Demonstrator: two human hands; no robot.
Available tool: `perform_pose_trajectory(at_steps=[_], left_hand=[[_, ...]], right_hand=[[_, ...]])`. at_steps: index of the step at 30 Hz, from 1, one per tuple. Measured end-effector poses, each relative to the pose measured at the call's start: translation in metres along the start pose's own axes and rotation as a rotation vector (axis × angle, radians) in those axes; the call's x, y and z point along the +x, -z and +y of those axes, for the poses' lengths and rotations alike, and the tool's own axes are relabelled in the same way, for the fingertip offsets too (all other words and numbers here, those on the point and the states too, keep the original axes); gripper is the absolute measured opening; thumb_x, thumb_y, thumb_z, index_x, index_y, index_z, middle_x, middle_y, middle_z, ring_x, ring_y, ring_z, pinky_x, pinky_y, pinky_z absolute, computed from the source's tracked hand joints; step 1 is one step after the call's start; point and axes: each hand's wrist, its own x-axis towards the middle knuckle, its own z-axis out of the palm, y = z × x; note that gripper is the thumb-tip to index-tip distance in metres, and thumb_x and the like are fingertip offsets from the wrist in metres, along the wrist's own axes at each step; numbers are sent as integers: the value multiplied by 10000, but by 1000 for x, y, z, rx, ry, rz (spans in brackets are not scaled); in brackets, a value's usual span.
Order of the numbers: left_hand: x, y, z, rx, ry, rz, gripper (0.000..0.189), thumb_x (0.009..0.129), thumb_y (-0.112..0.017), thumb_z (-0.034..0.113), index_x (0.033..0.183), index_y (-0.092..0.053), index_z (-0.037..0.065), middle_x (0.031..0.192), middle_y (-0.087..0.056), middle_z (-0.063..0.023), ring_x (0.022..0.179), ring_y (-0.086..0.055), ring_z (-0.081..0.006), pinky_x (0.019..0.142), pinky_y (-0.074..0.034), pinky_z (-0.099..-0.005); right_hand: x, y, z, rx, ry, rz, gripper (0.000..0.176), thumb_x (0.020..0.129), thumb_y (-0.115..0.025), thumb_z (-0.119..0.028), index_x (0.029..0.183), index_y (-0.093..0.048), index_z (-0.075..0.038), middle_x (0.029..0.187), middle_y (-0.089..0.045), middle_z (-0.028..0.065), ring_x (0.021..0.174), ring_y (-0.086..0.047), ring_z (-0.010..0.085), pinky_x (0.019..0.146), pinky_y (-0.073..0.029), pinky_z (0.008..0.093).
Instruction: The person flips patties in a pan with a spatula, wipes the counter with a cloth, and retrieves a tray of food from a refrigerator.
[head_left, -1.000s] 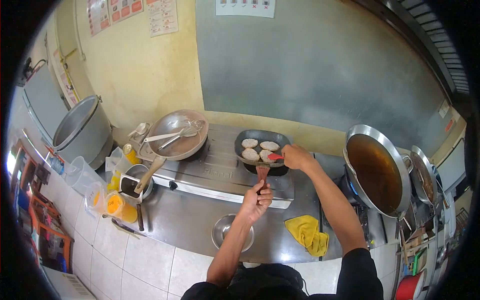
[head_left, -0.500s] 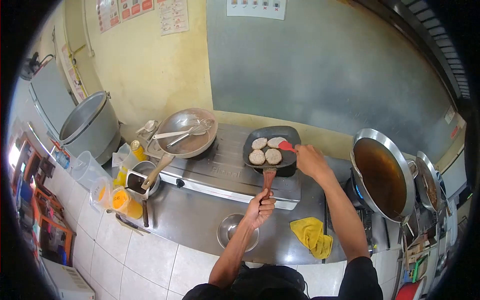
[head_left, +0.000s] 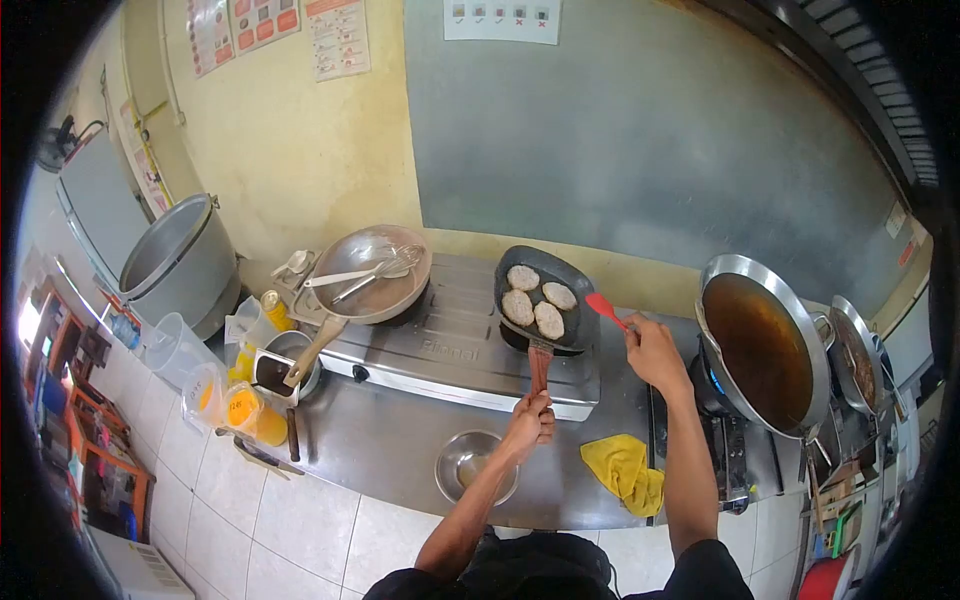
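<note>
My left hand (head_left: 530, 422) is wrapped round the brown handle of a dark square frying pan (head_left: 577, 278). Several pale round patties (head_left: 549, 320) lie in the pan, which is tilted over the right burner of a gas stove (head_left: 450, 345). In my right hand (head_left: 655, 352) is a spatula (head_left: 603, 308) with a red head, held just off the pan's right edge and apart from the patties. Below my left hand, a steel bowl (head_left: 465, 462) stands on the counter, partly hidden by my forearm. A yellow cloth (head_left: 628, 472) lies below my right hand.
On the left burner sits a wok (head_left: 340, 295) with a whisk in it. A big pan of brown liquid (head_left: 755, 350) stands over a blue flame at right. Jugs with orange contents (head_left: 255, 415) and a large pot (head_left: 185, 262) are at left.
The pan has turned and tilted, and the patties have shifted in it. My right hand has drawn the spatula back from the patties, right and slightly down.
</note>
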Motion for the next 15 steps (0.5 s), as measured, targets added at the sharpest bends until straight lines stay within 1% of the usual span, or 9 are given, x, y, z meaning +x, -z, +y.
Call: perform_pose_trajectory(at_steps=[3,6,11,15], left_hand=[[1,-1,-3,10,-27,-24,248,997,-516,367,907,-453,144,645,-332,67,483,-289,-37,409,-208,-204],[2,2,-5,-40,2,-67,211,1003,-501,339,931,-423,157,661,-351,63,491,-298,-48,428,-218,-226],[-3,-4,-10,-9,-30,-42,206,1006,-493,325,914,-408,162,643,-340,62,483,-293,-48,425,-219,-226],[-4,-4,-9,29,-48,-43,208,1006,-490,312,898,-384,170,628,-325,61,467,-284,-51,413,-217,-235]], right_hand=[[-4,-5,18,-26,21,-3,225,874,-548,-55,1068,-637,16,913,-674,263,878,-656,422,799,-511,439],[-9,1,14,3,-43,-56,218,856,-544,-49,1043,-625,29,949,-664,269,949,-629,433,860,-491,472],[-8,-10,29,41,-53,-65,243,837,-546,-49,1059,-606,30,952,-667,269,941,-640,425,851,-496,462],[-13,-11,27,62,-64,-87,249,833,-548,-42,1064,-602,34,958,-668,271,946,-643,420,844,-499,453]])
